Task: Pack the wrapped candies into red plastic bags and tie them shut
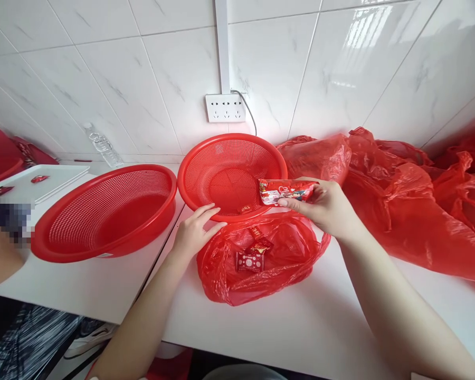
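My right hand (326, 208) is closed on a red printed candy packet (275, 191), thumb in front, over the right rim of the middle red mesh basket (231, 140). Fingers stretched out, my left hand (195, 230) lies by that basket's front rim and the left edge of an open red plastic bag (301, 264). Several small red wrapped pieces sit in the bag, among them a dark red packet with white print (249, 262). One small wrapped piece (244, 209) rests at the front inside the basket.
A second red mesh basket (103, 253) stands to the left, close to a person's arm (0, 256). Behind it are a white tray (69, 171) and a clear bottle (105, 148). Heaped red plastic bags (404, 200) cover the right side. A socket panel (225, 108) is on the wall.
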A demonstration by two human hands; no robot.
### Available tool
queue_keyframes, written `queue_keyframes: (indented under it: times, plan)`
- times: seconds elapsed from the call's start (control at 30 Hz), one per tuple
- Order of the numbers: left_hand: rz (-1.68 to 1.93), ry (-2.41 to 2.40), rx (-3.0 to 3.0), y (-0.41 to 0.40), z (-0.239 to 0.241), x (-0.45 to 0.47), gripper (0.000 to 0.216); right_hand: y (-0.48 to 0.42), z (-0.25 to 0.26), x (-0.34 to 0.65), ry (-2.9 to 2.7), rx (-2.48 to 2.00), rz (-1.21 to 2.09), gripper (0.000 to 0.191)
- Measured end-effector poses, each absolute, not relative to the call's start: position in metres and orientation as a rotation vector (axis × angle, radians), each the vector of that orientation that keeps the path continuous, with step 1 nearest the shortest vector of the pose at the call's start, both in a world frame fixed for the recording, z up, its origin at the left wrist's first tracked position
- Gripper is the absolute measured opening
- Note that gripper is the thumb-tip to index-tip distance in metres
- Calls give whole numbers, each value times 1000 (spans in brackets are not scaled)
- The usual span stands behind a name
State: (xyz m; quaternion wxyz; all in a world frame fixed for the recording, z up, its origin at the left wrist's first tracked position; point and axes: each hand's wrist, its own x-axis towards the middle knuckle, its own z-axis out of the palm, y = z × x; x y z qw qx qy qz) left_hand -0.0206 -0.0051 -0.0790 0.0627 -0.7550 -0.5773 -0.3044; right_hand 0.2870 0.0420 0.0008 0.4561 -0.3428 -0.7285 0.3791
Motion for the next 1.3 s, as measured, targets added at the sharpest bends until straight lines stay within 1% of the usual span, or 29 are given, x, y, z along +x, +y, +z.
queue_keyframes:
  times: [0.1, 0.17, 0.47, 0.6, 0.67, 0.73, 0.8, 0.83, 0.87, 0.93, 0.97, 1.07, 1.17, 1.3]
  plan:
    - [-933, -1763, -2267, -5, -79, -21, 40, 40, 2, 287, -1747, -891, 1001, 28]
    - [-941, -1763, -2277, -5, -79, -21, 40, 39, 3, 287, -1740, -919, 982, 31]
    - [-995, -1826, -2261, -2, -79, -18, 41, 36, 1, 288, -1797, -1005, 643, 32]
    - [-1012, -1886, -2236, -4, -71, -16, 54, 28, -2, 284, -1888, -914, 408, 24]
    - [-1121, -1872, -2161, -11, -61, -11, 60, 22, -4, 278, -1910, -817, 360, 20]
    - [-1347, -1779, -2192, -21, -50, 1, 61, 14, -7, 268, -1928, -751, 517, 19]
    - [-1655, -1648, -2469, -33, -42, 17, 63, 8, -11, 255, -1926, -708, 833, 23]
    - [-1784, -1670, -2625, -38, -40, 25, 56, 5, -13, 249, -1907, -690, 977, 27]
    - [-1874, -1763, -2714, -42, -40, 32, 42, 4, -15, 243, -1877, -678, 1083, 30]
    - [-1992, -2024, -2790, -46, -42, 41, 28, 4, -19, 235, -1798, -690, 1169, 28]
    - [-2007, -2133, -2788, -46, -45, 43, 26, 5, -21, 232, -1761, -708, 1186, 26]
    - [-1881, -2198, -2821, -45, -51, 41, 23, 10, -25, 231, -1690, -719, 1317, 35]
    - [-1702, -2114, -2868, -45, -53, 38, 19, 13, -27, 233, -1672, -653, 1472, 29]
    - [-1662, -2108, -2851, -45, -53, 38, 17, 10, -25, 233, -1674, -642, 1446, 20]
